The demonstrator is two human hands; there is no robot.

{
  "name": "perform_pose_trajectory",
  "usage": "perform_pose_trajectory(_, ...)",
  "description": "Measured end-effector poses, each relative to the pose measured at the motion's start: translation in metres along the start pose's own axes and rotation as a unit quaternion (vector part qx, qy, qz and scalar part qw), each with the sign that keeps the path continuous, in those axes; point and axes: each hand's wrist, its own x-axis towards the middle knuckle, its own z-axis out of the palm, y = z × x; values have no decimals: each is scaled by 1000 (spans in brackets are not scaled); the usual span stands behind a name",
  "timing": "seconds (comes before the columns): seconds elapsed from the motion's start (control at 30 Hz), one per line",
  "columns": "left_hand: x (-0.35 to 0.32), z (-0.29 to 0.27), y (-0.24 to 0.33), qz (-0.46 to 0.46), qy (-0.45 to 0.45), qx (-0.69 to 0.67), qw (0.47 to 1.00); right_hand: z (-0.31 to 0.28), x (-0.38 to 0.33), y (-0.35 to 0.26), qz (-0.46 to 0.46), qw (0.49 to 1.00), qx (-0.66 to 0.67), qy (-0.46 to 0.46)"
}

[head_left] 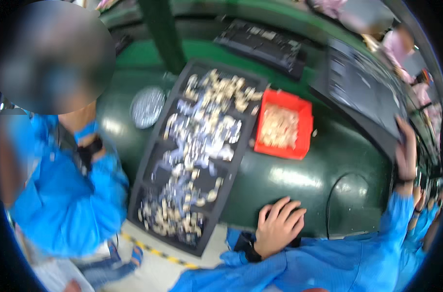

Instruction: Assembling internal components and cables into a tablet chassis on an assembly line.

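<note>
My left hand [280, 227] lies on the front edge of the dark green table, palm down, its fingers stretched and slightly apart with nothing visible in them. To the far right, my right hand [406, 155] is at the near right corner of a black tray [362, 90], fingers along its edge; motion blur softens the grip. Left of my left hand, a long black compartment tray [226, 187] holds many small cream-coloured pieces and clear or whitish bits. A red bin [305, 127] beside that tray contains a heap of small pale pieces.
A round, clear, shiny disc-shaped thing [148, 107] lies left of the long tray. Another black tray [265, 43] with small pieces sits at the back. A dark cable [330, 199] curves over the table near my right arm. A co-worker's blue sleeve [104, 168] is at the left.
</note>
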Motion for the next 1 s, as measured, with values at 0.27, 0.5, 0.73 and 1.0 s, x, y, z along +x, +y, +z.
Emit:
perform_pose_trajectory(0.27, 5, -23, -8, 46, -19, -102, 994, 8, -226, -15, 593, 638, 475, 123)
perform_pose_trajectory(0.5, 24, -136, -22, -106, 125, 93, 982, 49, -178, -12, 384, 913, 95, -99)
perform_pose_trajectory(0.73, 36, -143, -114, -211, 81, 253, 941, 93, -182, 44, 264, 953, 150, -6)
perform_pose_trajectory(1.0, 53, -150, -129, -200, 62, 261, 943, 58, -209, 0, 275, 953, 80, 100)
